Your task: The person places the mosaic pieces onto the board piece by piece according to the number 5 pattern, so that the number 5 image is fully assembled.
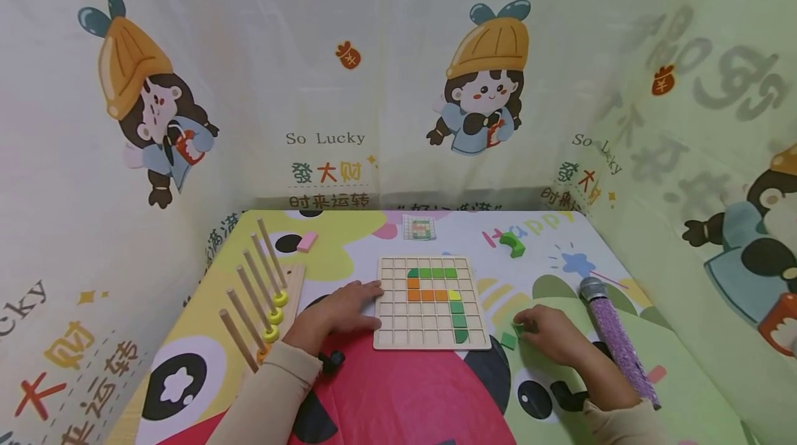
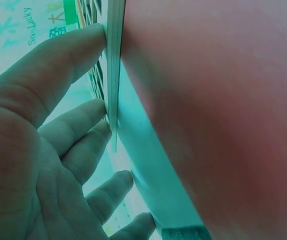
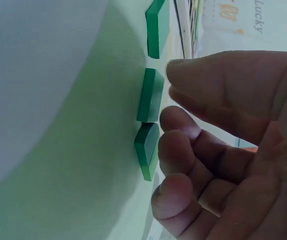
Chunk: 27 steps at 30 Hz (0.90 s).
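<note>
A wooden grid board (image 1: 392,334) lies mid-table, with green, orange and yellow tiles (image 1: 429,295) set in an S-like line. My left hand (image 1: 339,310) is at its left edge. In the left wrist view the straight thumb and nearest fingertips touch the board's side (image 2: 113,65). To the right of the board my right hand (image 1: 551,334) hovers low over loose green tiles (image 1: 508,340), its fingers loosely bent. The right wrist view shows a square tile (image 3: 151,95), another green tile (image 3: 158,27) and a round-edged one (image 3: 147,150) on the tablecloth, just beside the fingertips.
On the left stands a wooden peg rack (image 1: 294,282) with yellow rings (image 1: 274,315). Behind the board are a small pattern card (image 1: 419,228), a pink block (image 1: 307,241) and a green arch block (image 1: 513,245). A purple glitter microphone (image 1: 619,341) lies right of my right hand.
</note>
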Available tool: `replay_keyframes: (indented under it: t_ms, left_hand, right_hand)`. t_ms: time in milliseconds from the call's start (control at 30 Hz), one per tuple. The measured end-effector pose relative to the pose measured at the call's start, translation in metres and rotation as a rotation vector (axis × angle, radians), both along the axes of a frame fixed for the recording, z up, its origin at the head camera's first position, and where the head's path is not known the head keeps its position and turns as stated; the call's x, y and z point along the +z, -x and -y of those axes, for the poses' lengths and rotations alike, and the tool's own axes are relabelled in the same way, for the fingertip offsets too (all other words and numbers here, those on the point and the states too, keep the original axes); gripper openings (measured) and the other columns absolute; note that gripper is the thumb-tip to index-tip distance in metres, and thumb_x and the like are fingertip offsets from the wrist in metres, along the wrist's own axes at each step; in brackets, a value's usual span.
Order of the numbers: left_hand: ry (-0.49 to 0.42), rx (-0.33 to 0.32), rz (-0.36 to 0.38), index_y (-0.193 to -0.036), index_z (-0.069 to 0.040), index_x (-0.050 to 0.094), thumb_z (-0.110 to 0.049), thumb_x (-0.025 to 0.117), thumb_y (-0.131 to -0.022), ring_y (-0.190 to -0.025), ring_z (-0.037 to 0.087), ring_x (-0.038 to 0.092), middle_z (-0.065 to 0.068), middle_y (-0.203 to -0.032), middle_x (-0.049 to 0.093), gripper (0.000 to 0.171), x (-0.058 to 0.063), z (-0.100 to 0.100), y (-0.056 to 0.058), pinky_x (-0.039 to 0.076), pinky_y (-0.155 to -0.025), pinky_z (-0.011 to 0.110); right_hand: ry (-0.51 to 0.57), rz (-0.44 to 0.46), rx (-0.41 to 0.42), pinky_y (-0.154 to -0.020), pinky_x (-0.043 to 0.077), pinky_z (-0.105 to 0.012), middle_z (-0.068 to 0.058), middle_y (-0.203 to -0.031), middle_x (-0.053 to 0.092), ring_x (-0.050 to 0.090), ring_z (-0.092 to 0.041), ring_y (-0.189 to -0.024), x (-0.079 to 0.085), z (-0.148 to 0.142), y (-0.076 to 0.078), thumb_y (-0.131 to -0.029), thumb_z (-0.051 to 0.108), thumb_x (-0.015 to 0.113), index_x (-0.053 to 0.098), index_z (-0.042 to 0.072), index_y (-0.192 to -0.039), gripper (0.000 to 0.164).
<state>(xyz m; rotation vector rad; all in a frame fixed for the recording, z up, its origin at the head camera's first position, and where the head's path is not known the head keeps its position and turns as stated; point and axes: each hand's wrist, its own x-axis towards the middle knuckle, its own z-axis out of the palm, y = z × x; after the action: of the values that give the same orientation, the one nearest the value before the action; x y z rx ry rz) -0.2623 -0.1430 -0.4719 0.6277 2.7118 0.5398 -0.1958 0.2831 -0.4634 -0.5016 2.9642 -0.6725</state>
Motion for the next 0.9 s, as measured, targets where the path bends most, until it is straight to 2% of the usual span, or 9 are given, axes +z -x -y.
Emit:
replay_keyframes:
  t_ms: [167,367,533,900]
  left_hand:
    - [-0.013,0.01,0.012,-0.152,-0.021,0.054,-0.04,0.08,-0.088,-0.153,0.036,0.033,0.0,-0.165,0.042,0.072,0.0001,-0.0007,-0.0007,0.038,-0.119,0.055]
    - [-0.005,0.013,0.008,-0.152,-0.022,0.053,-0.04,0.08,-0.088,-0.153,0.034,0.033,-0.001,-0.165,0.042,0.072,-0.0005,-0.0001,-0.0002,0.039,-0.119,0.054]
    - [-0.004,0.009,0.01,-0.152,-0.022,0.054,-0.04,0.08,-0.088,-0.153,0.035,0.033,-0.001,-0.165,0.042,0.072,0.0002,-0.0003,0.0007,0.039,-0.119,0.054]
    - [0.001,0.014,0.019,-0.152,-0.022,0.053,-0.04,0.081,-0.087,-0.154,0.035,0.032,0.0,-0.165,0.042,0.073,0.0018,-0.0018,0.0021,0.039,-0.119,0.055]
  right_hand:
    - [-0.063,-0.015,-0.009,-0.077,0.055,-0.043,-0.004,-0.093,0.07,0.066,-0.022,-0.087,-0.0029,0.001,0.0015,-0.082,-0.002,0.075,0.078,0.006,-0.105,0.024]
    - [-0.105,-0.007,-0.066,-0.079,0.056,-0.047,-0.005,-0.095,0.07,0.067,-0.025,-0.089,-0.0045,0.0013,0.0039,-0.083,0.003,0.08,0.077,0.008,-0.101,0.019]
    - [-0.104,0.008,-0.109,-0.076,0.055,-0.046,-0.003,-0.093,0.064,0.063,-0.021,-0.087,-0.0037,0.0031,0.004,-0.083,0.007,0.082,0.072,0.01,-0.097,0.017]
    - [-0.065,-0.008,-0.15,-0.074,0.054,-0.046,-0.003,-0.093,0.069,0.064,-0.022,-0.087,-0.0046,0.0035,-0.001,-0.084,0.007,0.082,0.068,0.009,-0.096,0.018]
